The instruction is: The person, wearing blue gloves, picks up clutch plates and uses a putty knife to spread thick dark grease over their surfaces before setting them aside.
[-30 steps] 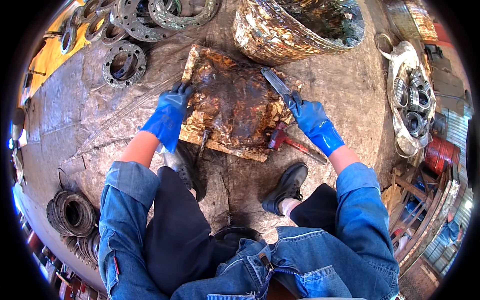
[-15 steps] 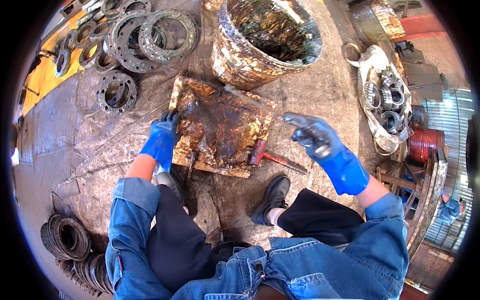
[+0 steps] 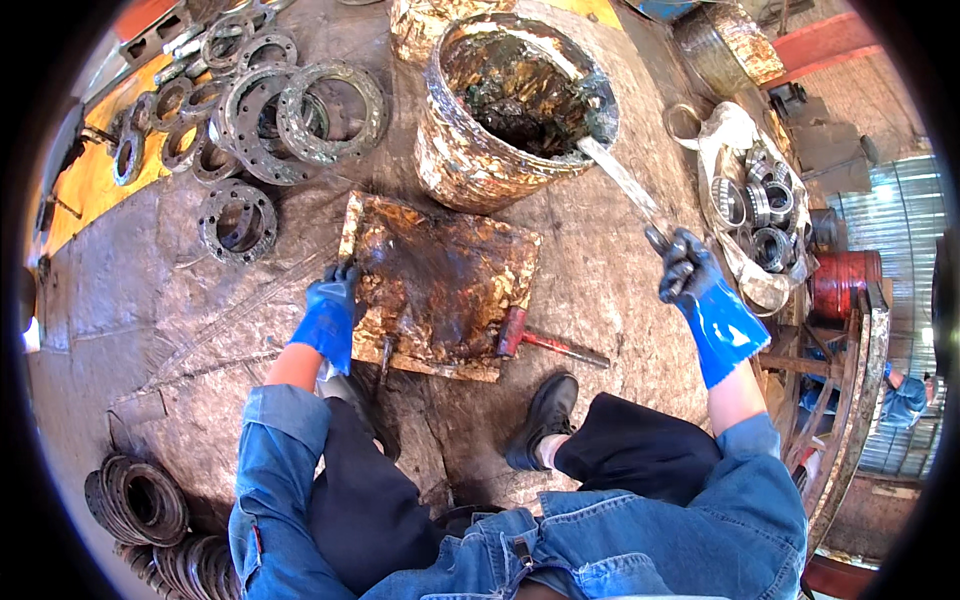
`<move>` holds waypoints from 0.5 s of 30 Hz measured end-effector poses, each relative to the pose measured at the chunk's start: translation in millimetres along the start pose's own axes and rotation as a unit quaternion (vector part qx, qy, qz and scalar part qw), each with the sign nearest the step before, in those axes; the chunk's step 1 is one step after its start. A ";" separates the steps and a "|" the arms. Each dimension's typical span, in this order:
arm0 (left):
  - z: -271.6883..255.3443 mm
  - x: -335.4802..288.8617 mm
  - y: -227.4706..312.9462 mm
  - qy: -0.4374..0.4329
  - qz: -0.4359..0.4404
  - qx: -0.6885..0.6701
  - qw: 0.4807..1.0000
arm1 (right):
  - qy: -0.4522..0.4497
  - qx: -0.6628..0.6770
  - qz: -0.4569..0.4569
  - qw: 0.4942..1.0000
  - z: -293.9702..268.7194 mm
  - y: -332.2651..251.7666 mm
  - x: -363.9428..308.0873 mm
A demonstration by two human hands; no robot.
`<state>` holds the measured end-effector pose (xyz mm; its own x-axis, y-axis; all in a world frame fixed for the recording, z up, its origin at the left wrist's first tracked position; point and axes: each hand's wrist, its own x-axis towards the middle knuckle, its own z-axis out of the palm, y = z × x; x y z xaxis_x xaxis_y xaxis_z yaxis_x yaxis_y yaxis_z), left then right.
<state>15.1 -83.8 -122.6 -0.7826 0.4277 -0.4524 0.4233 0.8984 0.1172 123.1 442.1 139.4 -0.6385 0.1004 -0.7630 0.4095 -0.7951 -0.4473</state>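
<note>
At the far left I see flanges [image 3: 238,218] lying on the floor, with more stacked above them, and a coil of rings [image 3: 137,498] low by my knee. My left hand [image 3: 327,312], in a blue glove, rests on the left edge of the greasy board [image 3: 440,285]; its fingers curl over that edge, closed on the board, thumb side hidden from me. The board lies flat on the floor in front of my feet, coated in dark brown grease. A red hammer [image 3: 545,340] lies at the board's lower right corner, its head touching the board and its handle pointing right. My shoe [image 3: 540,420] sits just below it.

Above the board stands the bucket [image 3: 470,160], smeared all over, with dark grease inside. The scraper [image 3: 622,180] runs from the bucket's right rim down to my right hand [image 3: 685,270]: its blade end dips into the bucket, its handle end disappears into my fist. Those fingers are wrapped tight around the handle, closed together, well right of the board and beside the bucket.

Further right a sack [image 3: 740,150] lies open with bearings [image 3: 765,215] piled on it.
</note>
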 end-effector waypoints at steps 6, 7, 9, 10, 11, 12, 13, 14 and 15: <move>-8.2 -4.1 4.0 -0.001 -0.020 -0.013 1.000 | -0.046 -0.040 0.023 0.998 -48.3 -24.9 -14.6; -6.3 1.5 6.6 -0.011 -0.012 -0.013 1.000 | -0.031 -0.051 -0.013 0.998 -51.8 -26.3 -21.4; -6.2 -3.1 1.5 0.003 -0.004 -0.011 1.000 | 0.014 -0.192 -0.120 0.974 -39.9 -18.5 -28.7; -4.4 -3.8 -0.3 0.013 0.002 -0.012 1.000 | 0.026 -0.272 -0.095 0.957 -36.0 -23.3 -21.8; -1.9 -5.5 -1.5 0.030 0.000 0.006 1.000 | 0.029 -0.236 -0.078 0.968 -37.5 -18.8 -22.0; -1.0 -6.4 -6.3 0.026 -0.007 0.000 1.000 | 0.033 -0.200 -0.060 0.977 -38.7 -15.6 -24.8; -6.3 -3.6 -2.7 0.021 -0.006 -0.007 1.000 | 0.097 -0.167 -0.072 0.979 -22.8 -5.2 -31.1; -10.9 -3.2 1.3 0.016 -0.005 -0.014 1.000 | 0.119 -0.212 -0.075 0.967 -25.6 -4.7 -26.1; -15.0 -6.0 4.2 0.028 -0.002 -0.025 0.999 | 0.141 -0.255 -0.077 0.953 -29.1 -5.3 -17.5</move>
<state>14.8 -81.1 -106.1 -0.8096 0.4275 -0.4021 0.3979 0.9035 0.1595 151.1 462.0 141.6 -0.5454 0.4065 -0.7330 0.6349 -0.3706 -0.6779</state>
